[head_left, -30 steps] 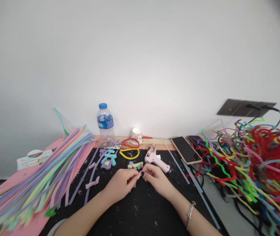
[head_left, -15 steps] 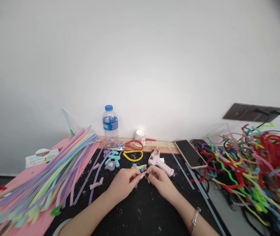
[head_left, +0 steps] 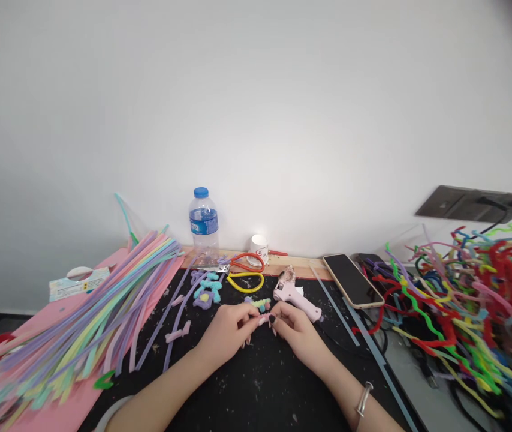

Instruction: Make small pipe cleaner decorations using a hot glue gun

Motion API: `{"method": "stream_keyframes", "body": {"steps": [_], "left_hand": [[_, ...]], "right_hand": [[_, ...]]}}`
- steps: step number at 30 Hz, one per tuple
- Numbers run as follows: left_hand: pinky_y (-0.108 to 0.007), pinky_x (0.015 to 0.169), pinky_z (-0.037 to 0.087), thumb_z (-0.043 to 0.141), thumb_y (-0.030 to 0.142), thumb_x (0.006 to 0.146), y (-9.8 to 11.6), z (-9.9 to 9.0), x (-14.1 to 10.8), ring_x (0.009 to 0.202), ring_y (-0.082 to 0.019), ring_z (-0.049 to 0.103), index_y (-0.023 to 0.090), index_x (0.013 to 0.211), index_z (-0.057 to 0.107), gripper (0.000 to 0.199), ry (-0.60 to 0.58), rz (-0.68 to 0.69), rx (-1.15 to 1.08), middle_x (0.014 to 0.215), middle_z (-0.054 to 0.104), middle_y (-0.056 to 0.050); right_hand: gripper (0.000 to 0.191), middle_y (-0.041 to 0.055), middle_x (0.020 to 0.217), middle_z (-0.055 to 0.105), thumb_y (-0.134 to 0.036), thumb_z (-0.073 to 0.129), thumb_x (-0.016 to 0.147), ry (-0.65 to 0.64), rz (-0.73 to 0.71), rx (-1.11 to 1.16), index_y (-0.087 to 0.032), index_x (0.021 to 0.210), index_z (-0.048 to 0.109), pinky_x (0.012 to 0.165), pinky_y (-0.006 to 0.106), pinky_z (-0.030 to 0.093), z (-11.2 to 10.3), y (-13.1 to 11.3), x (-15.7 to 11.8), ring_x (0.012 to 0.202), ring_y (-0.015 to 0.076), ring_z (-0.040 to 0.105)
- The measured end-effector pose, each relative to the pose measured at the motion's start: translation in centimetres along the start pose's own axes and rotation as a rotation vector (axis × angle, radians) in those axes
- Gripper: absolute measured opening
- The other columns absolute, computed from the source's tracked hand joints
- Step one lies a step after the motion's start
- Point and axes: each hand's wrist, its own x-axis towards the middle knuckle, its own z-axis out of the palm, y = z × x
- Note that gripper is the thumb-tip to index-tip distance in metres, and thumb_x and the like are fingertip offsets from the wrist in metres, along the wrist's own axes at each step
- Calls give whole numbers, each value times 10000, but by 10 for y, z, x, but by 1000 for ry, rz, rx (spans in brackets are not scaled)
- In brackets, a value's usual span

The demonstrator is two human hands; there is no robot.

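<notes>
My left hand [head_left: 233, 327] and my right hand [head_left: 294, 330] meet over the black mat [head_left: 256, 390], fingertips pinched together. Between them a small pink piece [head_left: 264, 318] shows, probably pipe cleaner; the fingers cover most of it. Just beyond the fingertips lies a small multicoloured fuzzy piece [head_left: 258, 304]. A pale pink hot glue gun [head_left: 296, 300] rests beyond my right hand. Left of it, scissors with red and yellow handles [head_left: 246, 282] lie open near a turquoise and purple fuzzy figure [head_left: 207, 291]. Short pale pink pipe cleaner bits [head_left: 178, 332] lie left of my left hand.
Pastel pipe cleaners [head_left: 98, 318] are heaped at left, a bright tangle of them [head_left: 472, 312] at right. A water bottle [head_left: 204, 228] and a white roll [head_left: 258, 249] stand by the wall. A phone [head_left: 354, 281] and clear glue sticks [head_left: 334, 306] lie at right.
My fingertips have drawn slightly apart, and more of the pink piece shows between them. The whole view has shifted a little; the things on the mat lie as before.
</notes>
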Motion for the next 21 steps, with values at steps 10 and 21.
{"method": "stream_keyframes", "body": {"steps": [10,21], "left_hand": [[-207,470,404,510,387,850,-3,1,1,395,-109,512,148,783,647,283,0,-31,-53,446,540,42],[-213,476,415,517,392,840,-2,2,1,401,-113,516,149,788,645,280,-6,-54,-62,444,533,45]], "right_hand": [[281,-45,561,448,-428,538,827,-1,-11,-20,-176,703,520,513,240,287,0,0,1,522,108,379],[264,-49,548,444,-404,529,826,-6,-10,-26,-182,688,501,507,239,275,0,3,0,506,105,373]]}}
